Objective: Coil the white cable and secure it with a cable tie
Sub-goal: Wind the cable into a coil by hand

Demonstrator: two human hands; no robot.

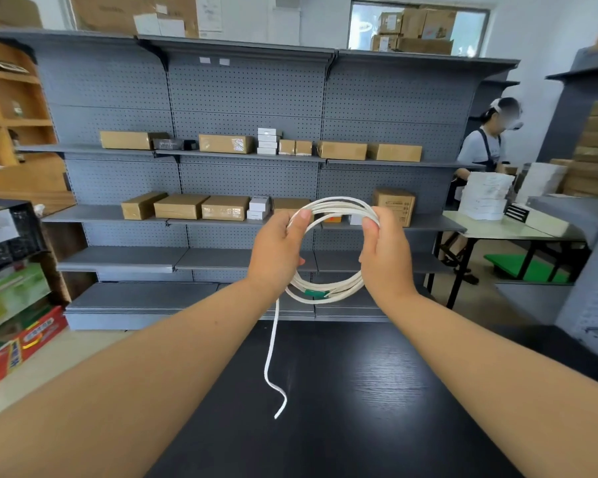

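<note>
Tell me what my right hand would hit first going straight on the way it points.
Probably the brown box on the grey shelf beyond the right hand gripping the white cable; depth is unclear.

My left forearm (145, 367) and my right forearm (491, 367) are bare along all of the length that shows, smooth-skinned, wide where they lie nearest the lens and tapering to the wrists. A small dark speck (215, 322) marks the upper side of my left forearm. My left hand (277, 250) is bare, broad and rounded across the back, and its thumbnail (304, 214) is short, pale and trimmed to a gentle curve. My right hand (387, 253) is bare as well, full across the back, with short, thick fingers (370, 226) and soft folds at the knuckles; the wrist beneath it is stout
</note>
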